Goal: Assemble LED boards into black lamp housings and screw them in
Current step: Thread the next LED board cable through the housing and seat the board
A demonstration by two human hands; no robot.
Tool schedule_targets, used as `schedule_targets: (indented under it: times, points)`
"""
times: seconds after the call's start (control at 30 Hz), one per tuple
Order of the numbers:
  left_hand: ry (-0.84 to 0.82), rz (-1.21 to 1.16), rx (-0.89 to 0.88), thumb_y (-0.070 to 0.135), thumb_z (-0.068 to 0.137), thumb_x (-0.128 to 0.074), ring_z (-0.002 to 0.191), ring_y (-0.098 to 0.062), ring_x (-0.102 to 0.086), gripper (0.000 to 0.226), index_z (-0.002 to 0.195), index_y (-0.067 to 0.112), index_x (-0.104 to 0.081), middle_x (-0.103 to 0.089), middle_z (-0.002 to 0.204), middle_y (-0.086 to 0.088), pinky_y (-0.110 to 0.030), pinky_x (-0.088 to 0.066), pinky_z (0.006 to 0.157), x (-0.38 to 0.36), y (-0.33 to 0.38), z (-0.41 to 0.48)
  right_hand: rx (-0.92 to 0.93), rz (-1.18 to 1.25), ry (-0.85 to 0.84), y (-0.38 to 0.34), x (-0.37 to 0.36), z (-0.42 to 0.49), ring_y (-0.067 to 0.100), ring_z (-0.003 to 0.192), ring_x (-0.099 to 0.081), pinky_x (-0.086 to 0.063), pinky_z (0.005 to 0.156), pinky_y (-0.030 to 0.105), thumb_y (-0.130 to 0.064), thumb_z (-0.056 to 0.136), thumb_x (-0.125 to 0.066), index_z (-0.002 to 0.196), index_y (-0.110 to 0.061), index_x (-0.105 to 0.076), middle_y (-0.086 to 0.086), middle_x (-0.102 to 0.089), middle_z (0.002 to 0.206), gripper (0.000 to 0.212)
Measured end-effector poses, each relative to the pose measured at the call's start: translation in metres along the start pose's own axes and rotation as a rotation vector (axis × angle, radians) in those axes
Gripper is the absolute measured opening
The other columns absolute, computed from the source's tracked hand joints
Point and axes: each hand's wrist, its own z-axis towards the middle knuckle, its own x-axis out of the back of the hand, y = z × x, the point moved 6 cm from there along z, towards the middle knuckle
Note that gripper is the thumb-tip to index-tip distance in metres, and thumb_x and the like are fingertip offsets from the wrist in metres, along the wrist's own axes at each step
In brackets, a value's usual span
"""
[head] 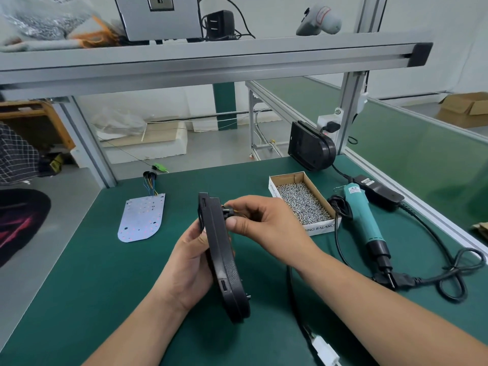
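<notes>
Item: black lamp housing (224, 265), held on edge between my two hands over the green surface (105, 273).

Detail: My left hand (190, 257) comes up from below with its wrist bent and grips the housing's left side, fingers curled behind it. My right hand (261, 220) reaches in from the right with its fingers bent and pinches a small black plug (227, 212) against the housing's upper right face. The housing stands nearly upright, its rounded end towards me. The LED board (141, 219) lies flat on the surface, well apart to the left, with its coloured wires at the far end. A box (320, 228) of screws (303, 202) sits just right of my right hand. A teal screwdriver (361, 215) lies beside the box. A second housing (309, 146) stands at the far right corner.
</notes>
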Motion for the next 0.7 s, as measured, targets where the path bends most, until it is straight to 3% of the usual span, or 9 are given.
schedule_targets:
  times: [0.03,0.07,0.17,0.3,0.5,0.7]
  points:
    - [0.007,0.033,-0.012,0.010,0.094,-0.069,0.076,-0.016,-0.063,0.031,0.125,0.009,-0.068,-0.069,0.094,-0.006,-0.028,-0.055,0.064,0.002,-0.001,0.001,-0.008,-0.013,0.004,0.000,0.000,0.000,0.000,0.086,-0.069,-0.058,0.086,0.027,-0.011,0.091,-0.081,0.109,-0.024,-0.079,-0.012,-0.078,0.088,0.022]
    - [0.008,0.065,-0.021,0.003,0.103,-0.056,0.080,-0.015,-0.065,0.028,0.123,0.013,-0.072,-0.072,0.099,-0.004,-0.028,-0.055,0.067,0.003,-0.001,0.001,-0.013,-0.022,0.010,0.000,0.000,0.000,0.002,0.087,-0.070,-0.058,0.088,0.029,-0.011,0.091,-0.082,0.111,-0.018,-0.080,-0.010,-0.079,0.090,0.021]
    - [-0.012,0.112,-0.044,-0.003,0.110,-0.040,0.083,-0.012,-0.070,0.048,0.121,0.024,-0.078,-0.076,0.103,0.000,-0.028,-0.056,0.073,0.004,0.000,0.000,-0.004,-0.038,0.034,-0.002,0.002,-0.001,0.000,0.086,-0.068,-0.054,0.083,0.025,-0.008,0.093,-0.079,0.113,-0.009,-0.080,-0.015,-0.077,0.088,0.020]
    - [-0.026,0.124,-0.091,0.013,0.102,-0.054,0.083,-0.016,-0.074,0.033,0.120,0.027,-0.078,-0.078,0.105,-0.001,-0.032,-0.061,0.073,0.000,0.005,-0.001,0.027,-0.110,0.066,-0.005,0.002,-0.003,0.001,0.086,-0.068,-0.052,0.084,0.025,-0.008,0.094,-0.078,0.113,-0.009,-0.080,-0.015,-0.075,0.088,0.019]
    - [0.005,0.115,-0.120,0.023,0.098,-0.063,0.098,-0.014,-0.076,0.029,0.122,0.028,-0.077,-0.078,0.119,-0.001,-0.029,-0.061,0.076,-0.006,0.009,-0.002,0.120,-0.190,0.134,-0.012,-0.001,-0.012,0.012,0.106,-0.073,-0.057,0.095,0.042,-0.013,0.098,-0.072,0.120,-0.018,-0.079,-0.006,-0.079,0.108,0.023]
    - [0.029,0.129,-0.145,0.028,0.090,-0.074,0.121,-0.029,-0.070,0.045,0.133,0.017,-0.068,-0.071,0.136,-0.014,-0.038,-0.061,0.090,0.000,0.013,-0.001,0.132,-0.256,0.018,-0.013,-0.009,-0.009,0.016,0.107,-0.066,-0.052,0.095,0.035,-0.012,0.102,-0.062,0.118,-0.036,-0.073,-0.006,-0.071,0.105,0.030]
